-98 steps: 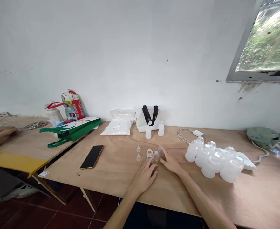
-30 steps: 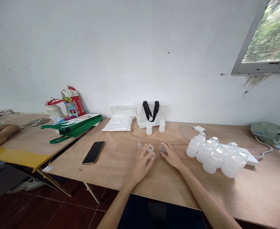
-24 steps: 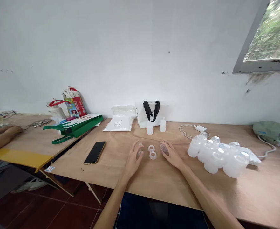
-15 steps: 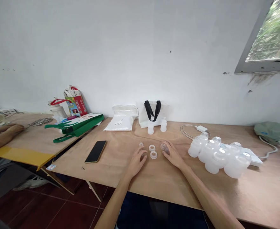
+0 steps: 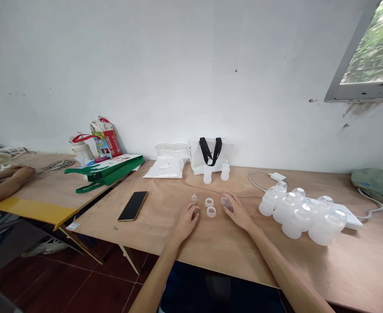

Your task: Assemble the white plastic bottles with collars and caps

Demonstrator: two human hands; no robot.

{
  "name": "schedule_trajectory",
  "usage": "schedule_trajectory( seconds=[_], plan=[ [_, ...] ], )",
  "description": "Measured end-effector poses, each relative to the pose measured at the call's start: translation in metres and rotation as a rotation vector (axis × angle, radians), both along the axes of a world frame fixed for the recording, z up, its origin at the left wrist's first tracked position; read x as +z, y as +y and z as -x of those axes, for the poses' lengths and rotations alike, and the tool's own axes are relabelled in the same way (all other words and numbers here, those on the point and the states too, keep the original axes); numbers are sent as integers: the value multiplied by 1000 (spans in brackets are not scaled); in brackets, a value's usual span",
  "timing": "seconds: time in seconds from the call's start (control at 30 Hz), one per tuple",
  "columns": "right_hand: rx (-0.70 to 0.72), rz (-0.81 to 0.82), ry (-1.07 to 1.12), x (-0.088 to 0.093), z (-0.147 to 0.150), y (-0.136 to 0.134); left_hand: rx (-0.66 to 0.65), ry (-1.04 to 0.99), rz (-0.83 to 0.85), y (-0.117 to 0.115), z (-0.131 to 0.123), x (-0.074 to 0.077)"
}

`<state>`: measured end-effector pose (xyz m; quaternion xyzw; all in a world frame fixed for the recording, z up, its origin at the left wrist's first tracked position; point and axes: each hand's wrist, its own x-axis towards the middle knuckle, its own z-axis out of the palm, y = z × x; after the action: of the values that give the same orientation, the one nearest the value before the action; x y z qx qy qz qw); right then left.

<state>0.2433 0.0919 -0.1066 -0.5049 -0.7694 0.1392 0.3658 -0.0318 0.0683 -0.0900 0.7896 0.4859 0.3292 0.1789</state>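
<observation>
My left hand rests on the table with its fingers curled; something small and pale shows at the fingertips, too hidden to name. Just beyond them a clear bottle nipple stands upright, apart from the hand. Between my hands lie two white screw rings, the far one close to the near one. My right hand is closed around a clear domed cap, which sits low at the tabletop and is partly covered by the fingers.
Several capped, frosted bottles stand at the right beside a white box and cable. Two uncapped bottles, one left of the other, stand before a white bag. A phone and green bag lie left, near another person's arms.
My left hand has drawn back slightly from the nipple, and its fingers have curled in. My right hand stays at the clear cap. The whole view has shifted slightly.
</observation>
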Motion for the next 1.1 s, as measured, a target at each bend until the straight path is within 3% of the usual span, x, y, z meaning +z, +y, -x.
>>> schedule_trajectory(
  seconds=[0.53, 0.87, 1.1],
  plan=[
    [5, 5, -9, 2, 1, 1, -127, -36, -92, 4, 1, -10],
    [-5, 13, -15, 2, 1, 0, -96, -34, 46, -6, -3, 8],
    [10, 21, -20, 2, 0, -1, -40, -90, 32, -5, -4, 9]
  ],
)
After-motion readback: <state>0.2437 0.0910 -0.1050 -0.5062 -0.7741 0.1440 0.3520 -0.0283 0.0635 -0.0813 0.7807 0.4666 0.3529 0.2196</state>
